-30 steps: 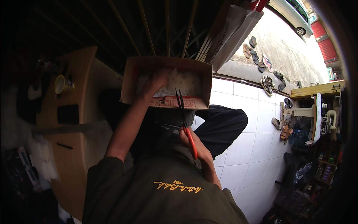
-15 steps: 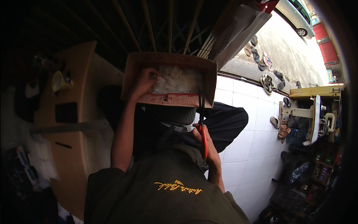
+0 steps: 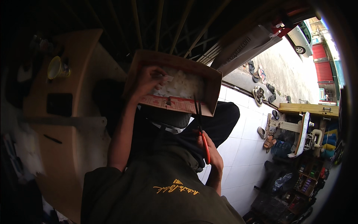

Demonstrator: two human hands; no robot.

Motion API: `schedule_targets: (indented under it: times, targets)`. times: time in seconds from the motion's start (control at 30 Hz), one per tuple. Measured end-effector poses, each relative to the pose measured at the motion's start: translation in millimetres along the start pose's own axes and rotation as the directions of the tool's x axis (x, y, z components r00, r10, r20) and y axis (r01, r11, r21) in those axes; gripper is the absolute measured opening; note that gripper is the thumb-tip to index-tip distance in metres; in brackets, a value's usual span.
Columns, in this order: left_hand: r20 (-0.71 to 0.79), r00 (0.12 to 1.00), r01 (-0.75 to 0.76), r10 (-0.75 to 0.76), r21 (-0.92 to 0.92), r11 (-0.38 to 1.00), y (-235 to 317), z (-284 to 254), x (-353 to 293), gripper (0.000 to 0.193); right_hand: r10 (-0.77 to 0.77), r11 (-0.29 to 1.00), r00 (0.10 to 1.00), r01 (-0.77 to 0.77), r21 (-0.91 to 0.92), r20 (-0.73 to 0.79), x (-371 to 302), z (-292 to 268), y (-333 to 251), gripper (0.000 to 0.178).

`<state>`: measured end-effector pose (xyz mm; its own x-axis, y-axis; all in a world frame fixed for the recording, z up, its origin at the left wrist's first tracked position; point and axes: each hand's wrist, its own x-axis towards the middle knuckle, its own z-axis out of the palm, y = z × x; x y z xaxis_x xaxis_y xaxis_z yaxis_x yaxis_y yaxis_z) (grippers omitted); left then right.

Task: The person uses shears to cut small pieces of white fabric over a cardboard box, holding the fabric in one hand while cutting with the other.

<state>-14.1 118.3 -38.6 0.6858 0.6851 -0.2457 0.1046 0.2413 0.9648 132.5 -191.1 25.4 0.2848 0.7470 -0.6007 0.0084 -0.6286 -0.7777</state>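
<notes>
A cardboard box (image 3: 217,91) stands in front of me, with a heap of white, fluffy-looking scraps (image 3: 186,84) inside. Over its left part, my left hand (image 3: 149,81) is closed with a small pale piece (image 3: 168,78) pinched at the fingertips; its material I cannot make out. My right hand (image 3: 212,148) grips orange-handled scissors (image 3: 206,149) below the box's near right corner. Their long dark blades point up across the box's near edge, slightly apart. Along the near side of the box runs a red-and-white printed flap (image 3: 160,101).
On the left stands a wooden table (image 3: 71,138) with a yellow-rimmed cup (image 3: 54,68), a dark phone-like slab (image 3: 59,103) and a pen (image 3: 52,139). A metal folding gate (image 3: 159,26) rises behind the box. To the right are white floor tiles (image 3: 242,149), shoes (image 3: 258,95) and a sewing machine (image 3: 317,138).
The view has turned, so the box now looks tilted. My left hand has lifted a little with the pale piece, and the scissors sit lower in the picture with their blades more apart.
</notes>
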Motion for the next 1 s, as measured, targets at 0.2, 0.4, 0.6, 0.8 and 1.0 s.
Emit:
schedule_targets:
  times: [0.2, 0.4, 0.6, 0.8, 1.0]
  targets:
    - [-0.209, 0.869, -0.259, 0.448, 0.579, 0.773, 11.8, 29.4, -32.2, 0.012, -0.054, 0.982, 0.995, 0.037, -0.185, -0.086, 15.7, 23.5, -31.0, 0.070]
    - [-0.020, 0.685, -0.545, 0.729, 0.650, 0.529, 25.5, 53.1, -65.1, 0.022, 0.022, 0.985, 1.000, -0.019, -0.170, 0.018, 25.9, 25.0, -25.4, 0.067]
    - [0.178, 0.592, -0.615, 0.786, 0.730, 0.298, 18.3, 71.8, -70.1, 0.026, 0.031, 0.987, 0.997, -0.020, -0.158, 0.067, 22.4, 21.6, -37.0, 0.066]
    - [0.294, 0.545, -0.663, 0.785, 0.724, 0.189, 16.0, 80.9, -68.3, 0.028, 0.059, 0.987, 0.998, -0.053, -0.153, 0.037, 20.3, 19.4, -46.3, 0.067]
    - [0.340, 0.534, -0.702, 0.774, 0.689, 0.181, 7.4, 76.6, -60.3, 0.029, 0.059, 0.982, 0.997, -0.067, -0.176, -0.048, 28.5, 17.0, -48.5, 0.070]
